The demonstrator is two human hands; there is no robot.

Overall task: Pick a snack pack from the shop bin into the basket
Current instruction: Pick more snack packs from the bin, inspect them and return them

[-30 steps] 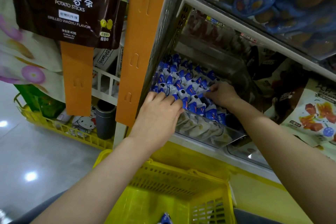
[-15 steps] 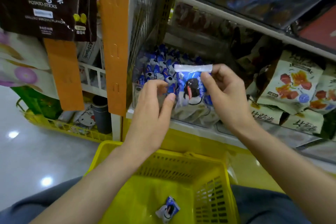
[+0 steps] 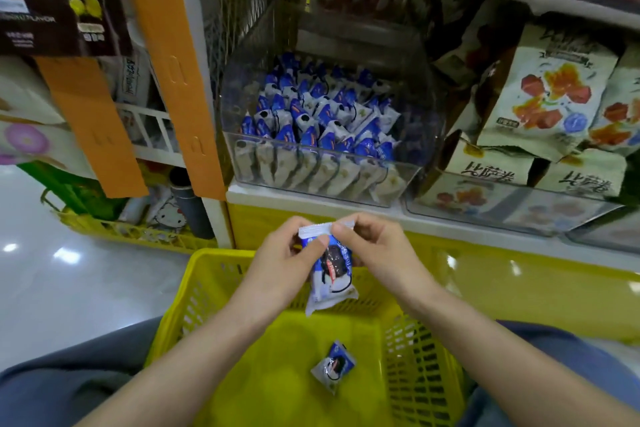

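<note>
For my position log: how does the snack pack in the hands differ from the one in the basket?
The held pack hangs upright, pinched at its top by the left hand and right hand; the basket pack lies flat and tilted on the floor of the basket, untouched. The held pack appears larger, the basket pack smaller. Both have the same blue and white wrapper.

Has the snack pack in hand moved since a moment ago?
Yes. The snack pack was in front of the clear bin; now the left hand and right hand hold it lower, below the shelf edge, over the yellow basket.
</note>
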